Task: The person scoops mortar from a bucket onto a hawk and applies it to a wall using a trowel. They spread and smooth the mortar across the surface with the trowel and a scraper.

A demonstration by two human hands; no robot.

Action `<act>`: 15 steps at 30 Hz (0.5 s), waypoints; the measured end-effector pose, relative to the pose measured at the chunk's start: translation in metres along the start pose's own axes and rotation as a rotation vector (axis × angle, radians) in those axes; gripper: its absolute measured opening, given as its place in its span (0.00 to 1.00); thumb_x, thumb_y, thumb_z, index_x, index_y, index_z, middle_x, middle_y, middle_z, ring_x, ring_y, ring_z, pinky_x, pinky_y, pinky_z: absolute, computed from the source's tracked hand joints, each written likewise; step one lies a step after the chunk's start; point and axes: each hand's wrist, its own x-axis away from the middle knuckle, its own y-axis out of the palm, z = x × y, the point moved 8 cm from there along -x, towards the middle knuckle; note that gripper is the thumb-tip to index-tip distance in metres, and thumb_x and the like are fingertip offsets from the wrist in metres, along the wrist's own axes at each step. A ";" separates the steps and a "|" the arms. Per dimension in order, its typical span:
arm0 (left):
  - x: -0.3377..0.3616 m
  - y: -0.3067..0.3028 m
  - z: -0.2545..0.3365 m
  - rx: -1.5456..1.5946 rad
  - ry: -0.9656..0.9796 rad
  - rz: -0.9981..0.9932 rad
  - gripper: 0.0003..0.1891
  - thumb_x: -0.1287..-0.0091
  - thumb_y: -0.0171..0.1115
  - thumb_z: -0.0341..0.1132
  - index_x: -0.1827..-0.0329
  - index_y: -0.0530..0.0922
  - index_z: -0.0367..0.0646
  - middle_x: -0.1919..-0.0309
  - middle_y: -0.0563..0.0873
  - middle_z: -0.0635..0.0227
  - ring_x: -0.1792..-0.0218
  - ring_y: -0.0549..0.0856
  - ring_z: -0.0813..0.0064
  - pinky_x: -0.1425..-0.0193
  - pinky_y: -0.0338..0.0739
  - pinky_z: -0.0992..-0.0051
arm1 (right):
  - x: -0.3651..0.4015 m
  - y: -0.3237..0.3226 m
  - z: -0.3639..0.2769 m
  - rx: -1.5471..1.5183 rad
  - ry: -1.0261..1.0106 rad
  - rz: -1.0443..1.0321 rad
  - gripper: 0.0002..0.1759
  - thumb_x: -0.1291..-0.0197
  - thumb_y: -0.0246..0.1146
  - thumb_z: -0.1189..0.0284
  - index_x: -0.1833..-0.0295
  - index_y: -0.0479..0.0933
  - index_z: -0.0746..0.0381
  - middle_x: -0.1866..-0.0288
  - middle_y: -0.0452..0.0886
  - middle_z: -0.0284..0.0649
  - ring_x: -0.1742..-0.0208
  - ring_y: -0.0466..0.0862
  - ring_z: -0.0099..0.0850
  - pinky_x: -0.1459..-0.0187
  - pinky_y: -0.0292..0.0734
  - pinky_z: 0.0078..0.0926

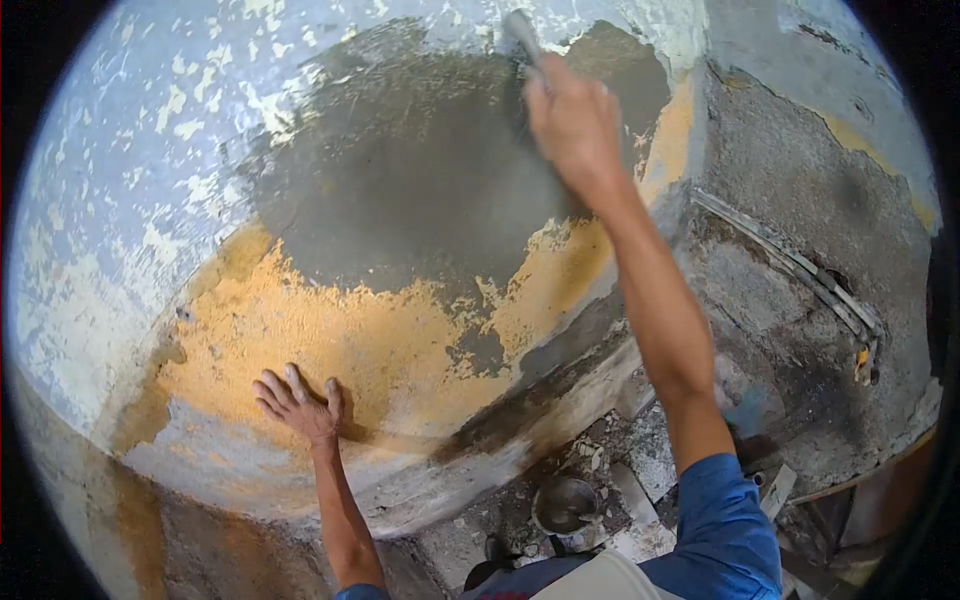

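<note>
My right hand is closed around the handle of a trowel, raised near the top of the view with its narrow metal end against the wall. Below it spreads a wide patch of grey, smooth mortar, rough and streaky along its upper edge. My left hand lies with fingers spread on the yellow-orange part of the wall, well below the mortar, and holds nothing.
Flaking pale blue paint covers the wall to the left. At the right corner, thin pipes run along a rough grey wall. A round bowl stands among rubble on the floor, near my body.
</note>
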 end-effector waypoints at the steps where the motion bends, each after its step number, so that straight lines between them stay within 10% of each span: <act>1: -0.001 -0.001 0.001 0.004 0.000 0.001 0.41 0.23 0.51 0.65 0.13 0.57 0.55 0.14 0.54 0.50 0.15 0.50 0.40 0.16 0.42 0.39 | 0.008 0.005 -0.024 -0.069 -0.007 -0.037 0.14 0.26 0.55 0.68 0.46 0.82 0.64 0.71 0.86 0.53 0.70 0.89 0.52 0.67 0.84 0.50; 9: 0.005 0.003 0.001 0.032 -0.011 -0.003 0.40 0.24 0.52 0.65 0.15 0.61 0.56 0.14 0.56 0.53 0.15 0.52 0.44 0.15 0.42 0.41 | 0.091 -0.005 -0.140 -0.347 -0.342 0.084 0.13 0.25 0.54 0.74 0.42 0.80 0.62 0.66 0.87 0.45 0.72 0.88 0.39 0.73 0.84 0.37; 11: 0.004 0.002 -0.005 0.036 -0.032 -0.018 0.39 0.25 0.53 0.66 0.15 0.62 0.58 0.15 0.57 0.53 0.15 0.52 0.44 0.15 0.42 0.41 | 0.108 -0.006 -0.098 -0.398 0.248 -0.496 0.15 0.24 0.59 0.67 0.39 0.78 0.62 0.62 0.87 0.46 0.69 0.88 0.41 0.64 0.84 0.40; 13: -0.003 -0.003 -0.001 0.018 -0.030 0.005 0.38 0.23 0.52 0.65 0.15 0.62 0.56 0.15 0.57 0.53 0.15 0.52 0.44 0.15 0.43 0.42 | 0.122 -0.012 -0.048 -0.639 0.542 -0.378 0.15 0.23 0.60 0.67 0.39 0.79 0.63 0.63 0.88 0.42 0.70 0.87 0.34 0.64 0.84 0.34; 15: 0.001 0.000 -0.005 0.049 -0.034 -0.003 0.40 0.26 0.54 0.67 0.16 0.62 0.60 0.14 0.57 0.54 0.15 0.53 0.41 0.16 0.44 0.39 | 0.110 -0.028 -0.030 -0.321 0.374 -0.306 0.17 0.24 0.62 0.68 0.36 0.80 0.62 0.61 0.89 0.41 0.68 0.88 0.31 0.64 0.84 0.31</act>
